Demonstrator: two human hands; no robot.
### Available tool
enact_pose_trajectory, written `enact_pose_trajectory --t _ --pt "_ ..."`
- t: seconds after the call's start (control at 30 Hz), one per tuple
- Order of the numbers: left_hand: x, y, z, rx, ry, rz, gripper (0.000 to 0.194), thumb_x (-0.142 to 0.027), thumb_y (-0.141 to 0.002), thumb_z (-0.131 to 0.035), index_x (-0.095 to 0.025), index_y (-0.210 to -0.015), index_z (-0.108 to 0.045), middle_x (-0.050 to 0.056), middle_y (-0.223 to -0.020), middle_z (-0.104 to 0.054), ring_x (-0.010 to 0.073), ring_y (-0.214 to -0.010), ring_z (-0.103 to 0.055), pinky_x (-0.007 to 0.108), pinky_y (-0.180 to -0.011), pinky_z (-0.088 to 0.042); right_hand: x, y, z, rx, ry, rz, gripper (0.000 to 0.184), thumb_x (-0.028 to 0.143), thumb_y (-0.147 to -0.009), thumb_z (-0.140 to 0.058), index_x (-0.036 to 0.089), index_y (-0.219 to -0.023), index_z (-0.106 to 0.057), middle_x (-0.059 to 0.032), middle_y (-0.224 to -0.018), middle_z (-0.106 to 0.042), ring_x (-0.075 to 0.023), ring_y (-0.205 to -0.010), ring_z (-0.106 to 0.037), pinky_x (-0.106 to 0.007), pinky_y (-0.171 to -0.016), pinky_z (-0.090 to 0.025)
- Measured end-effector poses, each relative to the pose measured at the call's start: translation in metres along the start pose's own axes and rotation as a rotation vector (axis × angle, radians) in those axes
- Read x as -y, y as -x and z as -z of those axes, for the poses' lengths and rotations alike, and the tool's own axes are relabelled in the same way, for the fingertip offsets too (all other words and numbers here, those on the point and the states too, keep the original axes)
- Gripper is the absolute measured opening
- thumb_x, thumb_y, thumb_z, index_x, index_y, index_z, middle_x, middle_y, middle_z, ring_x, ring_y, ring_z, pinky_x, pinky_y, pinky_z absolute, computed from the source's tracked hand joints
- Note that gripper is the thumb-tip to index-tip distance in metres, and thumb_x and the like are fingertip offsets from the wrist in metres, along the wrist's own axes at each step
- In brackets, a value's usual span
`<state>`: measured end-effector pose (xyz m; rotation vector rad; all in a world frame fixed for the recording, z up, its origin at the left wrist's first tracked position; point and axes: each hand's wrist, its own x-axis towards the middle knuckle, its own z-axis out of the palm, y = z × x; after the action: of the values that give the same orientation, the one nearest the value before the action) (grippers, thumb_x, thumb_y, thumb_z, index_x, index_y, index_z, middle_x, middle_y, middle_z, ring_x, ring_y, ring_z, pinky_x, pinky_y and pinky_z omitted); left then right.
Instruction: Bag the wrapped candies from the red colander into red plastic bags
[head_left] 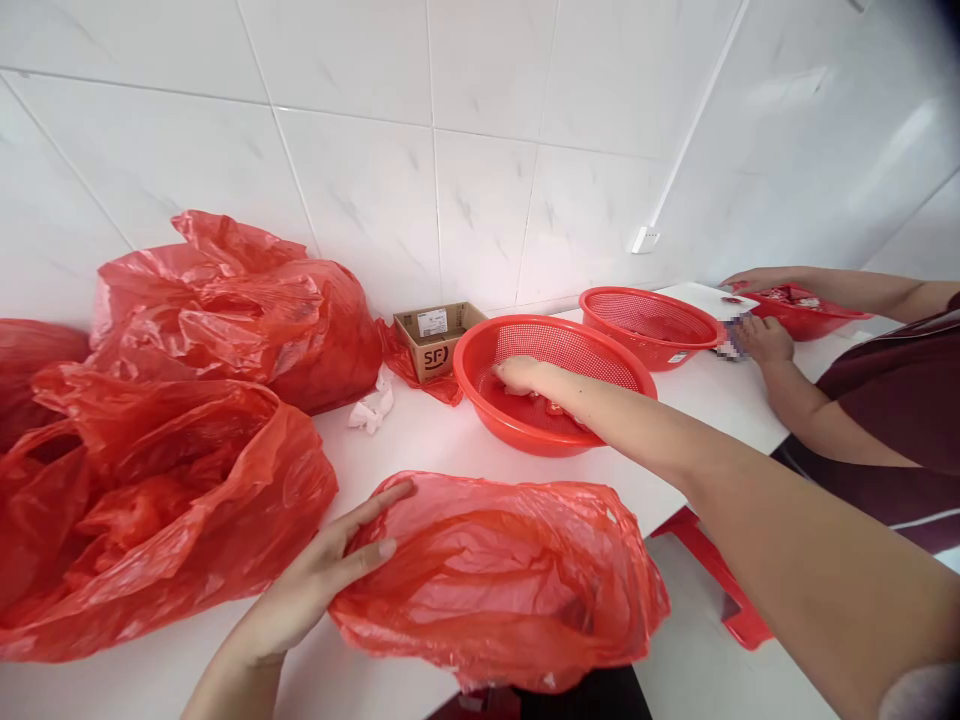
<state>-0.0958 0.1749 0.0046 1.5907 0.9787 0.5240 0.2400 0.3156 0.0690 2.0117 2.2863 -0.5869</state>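
Note:
My left hand [330, 570] grips the left rim of an open red plastic bag [480, 640], thumb inside and fingers along the outer edge. The bag's mouth gapes wide at the table's front edge. My right arm stretches across to a red plastic colander [484, 410], and my right hand [517, 374] is down inside it. Its fingers are curled toward the bottom; what they hold, if anything, is hidden. Small red-and-white pieces [553, 408] lie in the colander beneath my wrist.
Large red plastic bags [232, 330] crowd the left. A cardboard box [435, 345] and crumpled tissue [373, 405] lie behind my bag. Another red colander [649, 325] stands right, near a co-worker's hands [769, 340] and red basin [806, 315]. A red stool [712, 570] is below.

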Motion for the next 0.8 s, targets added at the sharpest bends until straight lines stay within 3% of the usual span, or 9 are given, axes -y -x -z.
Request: enact_pose_trajectory --t 0.1,0.2,0.27,0.37,0.43,0.53,0.6,0.7,0.8 --pt "0.002 -0.001 0.000 -0.088 0.039 -0.024 0.066 -0.052 -0.087 -0.063 -0.033 -0.147 -0.046 0.001 -0.163 -0.032 0.0294 -0.152 -0.022 0.053 -0.122 -0.014 0.002 0.001 0.007 0.020 -0.064 -0.004 0.021 0.030 -0.090 -0.059 0.015 -0.101 -0.069 -0.0166 -0.092 -0.073 -0.0321 -0.089 -0.069 -0.041 -0.073 -0.055" --pt "0.002 -0.002 -0.001 -0.137 0.059 -0.033 0.068 -0.052 -0.086 -0.064 -0.032 -0.148 -0.046 0.003 -0.163 -0.031 0.0300 -0.151 -0.023 0.053 -0.122 -0.016 0.008 0.009 0.026 -0.012 -0.162 0.066 0.021 0.026 -0.094 -0.052 0.017 -0.110 -0.063 -0.0117 -0.106 -0.072 -0.0234 -0.095 -0.068 -0.032 -0.077 -0.056" --pt "0.002 -0.003 -0.003 -0.137 0.054 -0.026 0.067 -0.053 -0.085 -0.064 -0.031 -0.147 -0.047 0.003 -0.163 -0.032 0.0301 -0.151 -0.023 0.051 -0.122 -0.017 0.019 0.024 0.035 0.005 -0.331 0.193 0.021 0.025 -0.098 -0.046 0.017 -0.114 -0.057 -0.0116 -0.118 -0.069 -0.0184 -0.097 -0.068 -0.027 -0.077 -0.056" --pt "0.002 -0.004 -0.005 -0.111 0.056 -0.005 0.067 -0.052 -0.085 -0.065 -0.033 -0.147 -0.048 0.000 -0.162 -0.033 0.0288 -0.152 -0.022 0.046 -0.121 -0.023 0.047 0.064 0.029 0.215 -0.621 0.456 0.020 0.031 -0.098 -0.050 0.016 -0.110 -0.055 -0.0128 -0.121 -0.068 -0.0163 -0.092 -0.068 -0.026 -0.072 -0.056" --pt "0.001 -0.004 -0.005 -0.099 0.071 0.006 0.067 -0.052 -0.086 -0.065 -0.035 -0.148 -0.046 -0.001 -0.162 -0.034 0.0283 -0.151 -0.024 0.044 -0.120 -0.027 0.068 0.096 0.011 0.371 -0.513 0.524 0.019 0.030 -0.096 -0.055 0.017 -0.109 -0.058 -0.0098 -0.111 -0.071 -0.0159 -0.084 -0.069 -0.026 -0.068 -0.055" --pt "0.000 -0.004 -0.006 -0.106 0.051 0.012 0.070 -0.052 -0.085 -0.065 -0.035 -0.149 -0.043 -0.001 -0.163 -0.033 0.0296 -0.151 -0.024 0.046 -0.119 -0.028 0.089 0.134 -0.020 0.255 0.031 0.443 0.021 0.022 -0.095 -0.053 0.016 -0.109 -0.066 -0.0112 -0.099 -0.072 -0.0220 -0.083 -0.068 -0.032 -0.069 -0.052" --pt "-0.001 -0.004 -0.006 -0.116 0.012 0.011 0.072 -0.053 -0.084 -0.066 -0.034 -0.150 -0.043 0.001 -0.163 -0.032 0.0319 -0.151 -0.023 0.050 -0.120 -0.025 0.091 0.144 -0.028 0.225 0.182 0.415 0.025 0.022 -0.094 -0.054 0.016 -0.113 -0.068 -0.0121 -0.100 -0.072 -0.0257 -0.087 -0.068 -0.035 -0.071 -0.051" --pt "-0.001 -0.003 -0.006 -0.110 -0.026 -0.001 0.074 -0.052 -0.083 -0.067 -0.035 -0.151 -0.041 0.001 -0.163 -0.032 0.0325 -0.151 -0.024 0.052 -0.120 -0.021 0.074 0.133 -0.015 0.169 -0.089 0.493 0.027 0.029 -0.094 -0.056 0.021 -0.117 -0.068 -0.0065 -0.109 -0.073 -0.0208 -0.091 -0.069 -0.032 -0.078 -0.053" --pt "-0.001 -0.002 -0.007 -0.074 -0.018 -0.016 0.074 -0.049 -0.083 -0.069 -0.037 -0.150 -0.040 -0.001 -0.163 -0.032 0.0312 -0.150 -0.026 0.049 -0.120 -0.023 0.042 0.097 0.009 -0.121 -0.270 0.378 0.025 0.030 -0.097 -0.051 0.024 -0.118 -0.065 -0.0059 -0.111 -0.073 -0.0180 -0.088 -0.070 -0.030 -0.076 -0.055"
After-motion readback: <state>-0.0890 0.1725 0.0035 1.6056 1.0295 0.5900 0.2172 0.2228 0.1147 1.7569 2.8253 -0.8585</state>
